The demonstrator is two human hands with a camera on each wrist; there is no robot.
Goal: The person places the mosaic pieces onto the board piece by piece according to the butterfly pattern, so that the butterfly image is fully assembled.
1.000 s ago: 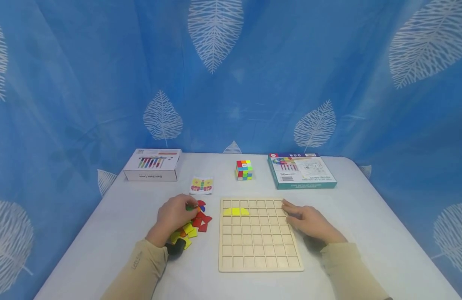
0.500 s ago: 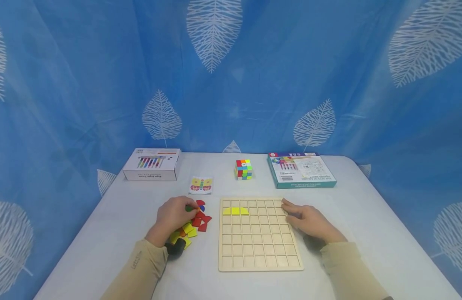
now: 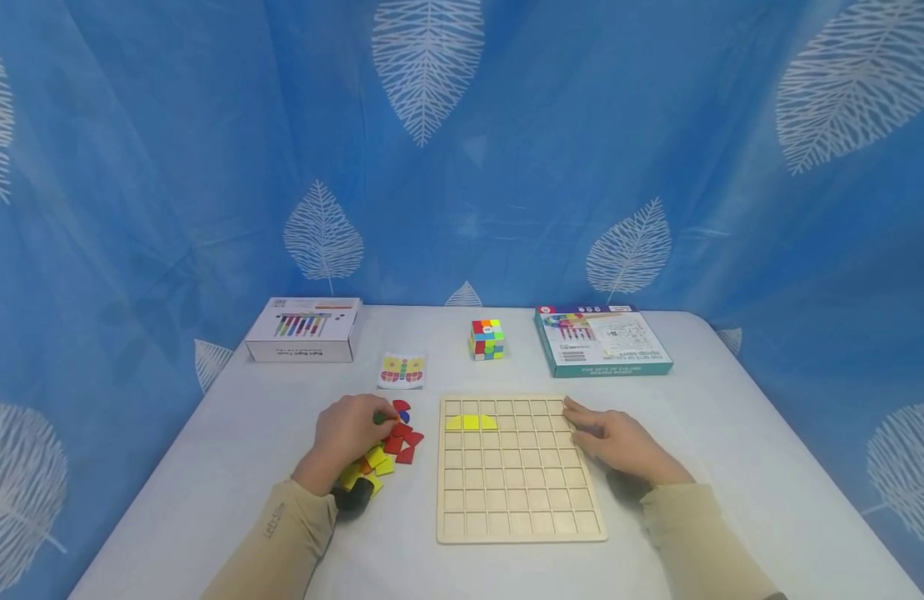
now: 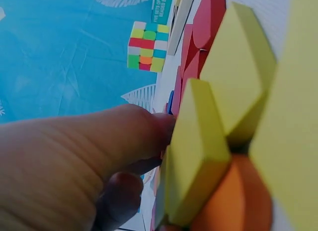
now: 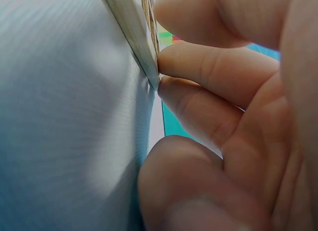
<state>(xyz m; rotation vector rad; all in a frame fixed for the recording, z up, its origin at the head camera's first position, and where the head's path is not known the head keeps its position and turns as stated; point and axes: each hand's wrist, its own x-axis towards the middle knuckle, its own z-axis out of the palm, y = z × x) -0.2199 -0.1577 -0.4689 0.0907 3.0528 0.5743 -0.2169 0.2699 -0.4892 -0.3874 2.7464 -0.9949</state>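
Left hand [image 3: 347, 433] sits on the pile of coloured pieces [image 3: 390, 450] at the left of the board [image 3: 520, 500], fingers curled over, and a small green piece [image 3: 377, 416] peeks out at the fingertips; it looks pinched, though most of it is hidden under the hand. In the left wrist view the fingers [image 4: 99, 156] press right up against yellow pieces [image 4: 198, 151], with an orange piece [image 4: 233, 201] below them and red ones behind.

Right hand [image 3: 619, 446] lies flat along the board's right edge, fingers straight and pointing to the far right corner. The right wrist view shows fingertips [image 5: 198, 67] touching the board's rim [image 5: 130, 32], nothing held.

The board lies flat on the tabletop [image 3: 731, 467], nearly square, its slightly longer side running away from the person. Three yellow tiles [image 3: 471, 422] fill a short run in the second row from the far edge, at the left end, lined up left to right.

Beyond the pile, a pattern card [image 3: 402, 369] lies face up. Farther back stand a white box [image 3: 304, 328] to the left, a cube [image 3: 488, 339] in the middle and a teal box [image 3: 602, 340] to the right, all well apart from the hands. Between pile and board there is bare tabletop.
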